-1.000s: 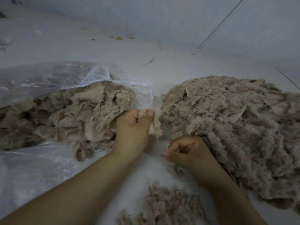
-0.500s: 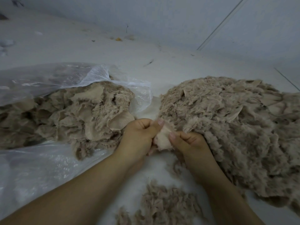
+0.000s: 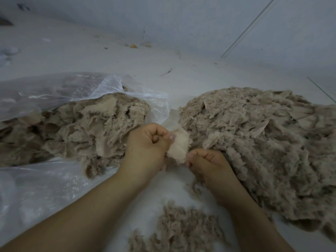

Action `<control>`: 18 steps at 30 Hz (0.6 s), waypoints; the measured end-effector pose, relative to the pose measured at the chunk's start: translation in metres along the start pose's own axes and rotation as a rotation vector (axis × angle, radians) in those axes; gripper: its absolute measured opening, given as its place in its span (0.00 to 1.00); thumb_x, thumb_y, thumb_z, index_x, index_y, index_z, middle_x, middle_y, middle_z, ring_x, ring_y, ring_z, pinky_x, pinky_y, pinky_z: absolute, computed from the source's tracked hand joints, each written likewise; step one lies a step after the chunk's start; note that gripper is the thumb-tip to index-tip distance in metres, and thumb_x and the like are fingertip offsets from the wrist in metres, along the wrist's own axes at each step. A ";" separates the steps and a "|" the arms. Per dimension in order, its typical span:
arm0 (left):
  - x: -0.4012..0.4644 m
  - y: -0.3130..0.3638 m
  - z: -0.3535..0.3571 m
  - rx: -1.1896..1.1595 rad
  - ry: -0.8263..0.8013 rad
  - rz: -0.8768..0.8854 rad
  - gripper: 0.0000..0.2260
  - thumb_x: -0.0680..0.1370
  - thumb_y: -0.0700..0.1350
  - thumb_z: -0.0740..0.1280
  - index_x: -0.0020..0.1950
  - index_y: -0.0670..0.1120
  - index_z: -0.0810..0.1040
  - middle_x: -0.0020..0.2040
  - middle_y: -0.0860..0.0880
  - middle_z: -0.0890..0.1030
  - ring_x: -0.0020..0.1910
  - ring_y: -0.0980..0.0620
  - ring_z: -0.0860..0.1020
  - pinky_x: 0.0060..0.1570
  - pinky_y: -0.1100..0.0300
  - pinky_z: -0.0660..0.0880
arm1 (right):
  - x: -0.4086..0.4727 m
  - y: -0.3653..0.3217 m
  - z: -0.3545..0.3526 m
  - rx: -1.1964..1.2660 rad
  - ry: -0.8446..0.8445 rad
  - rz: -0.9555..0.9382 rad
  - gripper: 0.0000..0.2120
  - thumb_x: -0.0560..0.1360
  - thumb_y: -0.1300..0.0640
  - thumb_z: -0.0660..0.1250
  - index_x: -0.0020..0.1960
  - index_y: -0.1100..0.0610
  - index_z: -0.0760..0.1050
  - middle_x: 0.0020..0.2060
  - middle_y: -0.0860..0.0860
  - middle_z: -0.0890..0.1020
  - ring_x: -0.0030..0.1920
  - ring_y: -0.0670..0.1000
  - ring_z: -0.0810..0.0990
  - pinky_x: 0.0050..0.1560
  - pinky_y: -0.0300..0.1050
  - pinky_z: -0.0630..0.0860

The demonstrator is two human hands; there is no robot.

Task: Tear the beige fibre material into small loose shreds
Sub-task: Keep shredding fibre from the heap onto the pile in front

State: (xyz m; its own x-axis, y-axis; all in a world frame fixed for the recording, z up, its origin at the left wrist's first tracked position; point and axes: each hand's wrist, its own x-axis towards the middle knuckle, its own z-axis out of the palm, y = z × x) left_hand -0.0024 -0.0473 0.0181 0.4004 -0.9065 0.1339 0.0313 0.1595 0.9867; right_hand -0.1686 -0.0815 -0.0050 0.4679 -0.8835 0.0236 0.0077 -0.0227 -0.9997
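A small pale beige fibre piece (image 3: 179, 146) is stretched between my two hands at the centre of the view. My left hand (image 3: 147, 144) pinches its left edge with thumb and curled fingers. My right hand (image 3: 207, 162) pinches its lower right edge. On the left, a clear plastic bag (image 3: 54, 91) holds a heap of larger beige fibre pieces (image 3: 81, 131). A big pile of beige shreds (image 3: 263, 142) lies on the right, touching my right hand. A smaller clump of shreds (image 3: 181, 231) lies on the floor below my hands.
Everything sits on a pale floor (image 3: 109, 57) that meets a pale wall (image 3: 181, 19) at the back. Small bits of debris (image 3: 133, 46) lie near the wall. The bag's plastic spreads over the floor at the lower left.
My right hand came up from the floor to the piece held by my left hand and took hold of its edge. The piece now lies spread between both hands.
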 end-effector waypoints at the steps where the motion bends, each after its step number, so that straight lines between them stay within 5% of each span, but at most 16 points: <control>1: 0.003 0.004 -0.004 0.094 0.051 0.060 0.10 0.76 0.38 0.70 0.35 0.44 0.77 0.21 0.51 0.72 0.17 0.56 0.66 0.20 0.65 0.62 | 0.000 -0.001 -0.001 0.014 0.007 0.014 0.14 0.74 0.56 0.63 0.31 0.54 0.77 0.21 0.49 0.64 0.22 0.45 0.58 0.24 0.35 0.55; 5: 0.024 0.022 -0.035 0.597 0.228 0.320 0.08 0.73 0.44 0.72 0.37 0.48 0.75 0.26 0.51 0.75 0.25 0.56 0.72 0.27 0.60 0.72 | 0.001 -0.001 0.002 0.047 0.031 0.052 0.20 0.80 0.62 0.59 0.32 0.54 0.78 0.21 0.48 0.62 0.22 0.44 0.56 0.22 0.34 0.54; 9: 0.028 0.020 -0.057 1.296 0.200 0.479 0.04 0.70 0.39 0.60 0.36 0.44 0.67 0.27 0.45 0.73 0.24 0.47 0.66 0.24 0.59 0.65 | 0.002 -0.003 0.003 0.092 0.080 0.070 0.22 0.80 0.63 0.58 0.30 0.53 0.77 0.23 0.50 0.60 0.22 0.46 0.54 0.23 0.37 0.51; 11: 0.022 0.021 -0.057 1.409 0.133 0.516 0.12 0.67 0.35 0.71 0.33 0.43 0.69 0.26 0.42 0.72 0.22 0.47 0.65 0.26 0.66 0.53 | 0.002 -0.002 0.003 0.108 0.091 0.079 0.22 0.80 0.63 0.58 0.29 0.53 0.76 0.23 0.51 0.60 0.23 0.46 0.54 0.24 0.39 0.49; 13: 0.018 0.025 -0.046 1.460 0.110 0.605 0.14 0.64 0.39 0.77 0.34 0.42 0.71 0.29 0.41 0.74 0.24 0.42 0.71 0.27 0.65 0.52 | 0.003 -0.001 0.004 0.118 0.117 0.080 0.23 0.80 0.63 0.58 0.29 0.53 0.76 0.23 0.51 0.59 0.22 0.46 0.54 0.23 0.38 0.50; 16: 0.007 0.023 -0.018 1.509 0.016 0.793 0.07 0.64 0.36 0.69 0.38 0.43 0.72 0.35 0.42 0.73 0.36 0.41 0.73 0.29 0.55 0.61 | 0.003 0.000 0.004 0.154 0.157 0.074 0.21 0.80 0.62 0.59 0.29 0.54 0.74 0.22 0.50 0.59 0.22 0.47 0.54 0.23 0.37 0.50; 18: -0.001 0.015 -0.003 1.546 -0.196 0.828 0.07 0.62 0.37 0.69 0.37 0.44 0.73 0.34 0.45 0.73 0.39 0.42 0.74 0.31 0.56 0.60 | 0.004 0.000 0.003 0.170 0.165 0.081 0.18 0.79 0.60 0.60 0.30 0.55 0.73 0.22 0.49 0.59 0.23 0.47 0.53 0.24 0.39 0.49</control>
State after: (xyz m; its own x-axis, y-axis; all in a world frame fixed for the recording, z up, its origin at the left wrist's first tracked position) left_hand -0.0001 -0.0426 0.0328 -0.2490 -0.8343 0.4919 -0.9667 0.1828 -0.1792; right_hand -0.1638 -0.0829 -0.0047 0.3224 -0.9440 -0.0701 0.1313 0.1180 -0.9843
